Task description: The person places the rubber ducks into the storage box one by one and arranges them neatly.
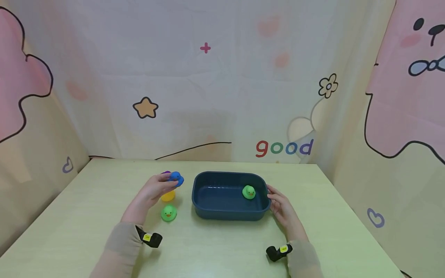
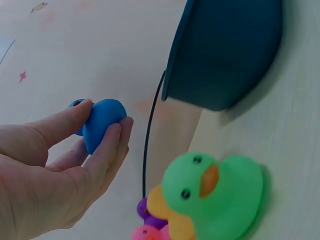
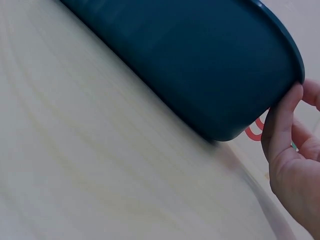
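Observation:
My left hand (image 1: 155,189) pinches a blue rubber duck (image 1: 176,178) between thumb and fingers, held above the table left of a dark blue rectangular bin (image 1: 229,214). In the left wrist view the blue duck (image 2: 104,122) is clear of the table. Inside the bin, toward its right end, sits a green rubber duck (image 1: 248,192). My right hand (image 1: 283,208) holds the bin's right end near the rim; in the right wrist view its thumb (image 3: 287,117) lies against the outer wall.
Below my left hand stand a green duck (image 1: 168,213) and a yellow duck (image 1: 168,196). Farther back are a purple duck (image 2: 152,215) and a pink duck (image 2: 150,233), partly hidden. A printed cloth backdrop (image 1: 180,127) rises behind the table.

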Tool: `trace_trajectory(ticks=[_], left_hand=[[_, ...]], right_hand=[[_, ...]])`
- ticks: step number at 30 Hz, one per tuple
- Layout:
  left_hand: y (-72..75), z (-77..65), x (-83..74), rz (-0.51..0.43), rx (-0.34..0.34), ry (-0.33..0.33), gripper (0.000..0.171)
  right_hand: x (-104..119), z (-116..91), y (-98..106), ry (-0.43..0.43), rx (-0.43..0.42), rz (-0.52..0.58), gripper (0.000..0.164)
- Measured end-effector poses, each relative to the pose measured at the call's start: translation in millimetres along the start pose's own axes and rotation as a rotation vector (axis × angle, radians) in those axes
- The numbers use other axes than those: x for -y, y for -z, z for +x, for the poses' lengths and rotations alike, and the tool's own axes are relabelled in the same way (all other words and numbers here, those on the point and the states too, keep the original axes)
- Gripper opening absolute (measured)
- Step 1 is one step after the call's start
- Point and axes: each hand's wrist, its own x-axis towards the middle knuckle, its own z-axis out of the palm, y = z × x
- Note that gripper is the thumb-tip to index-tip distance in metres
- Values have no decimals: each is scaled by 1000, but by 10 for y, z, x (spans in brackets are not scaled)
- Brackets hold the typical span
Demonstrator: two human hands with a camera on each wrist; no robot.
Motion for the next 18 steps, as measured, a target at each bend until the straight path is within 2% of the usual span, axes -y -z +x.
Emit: trace_trajectory(ticks=[5,9,18], left_hand=[[-287,87,-49,-31,11,-32,56],[-577,196,-113,1,45,-53,54],[-1140,429,-204,14,71,-51,51]], right_hand=[[-6,4,16,12,24,-2,37],[-14,-3,36,15,29,-2,37],[-1,10,13,17,13,-5,34]])
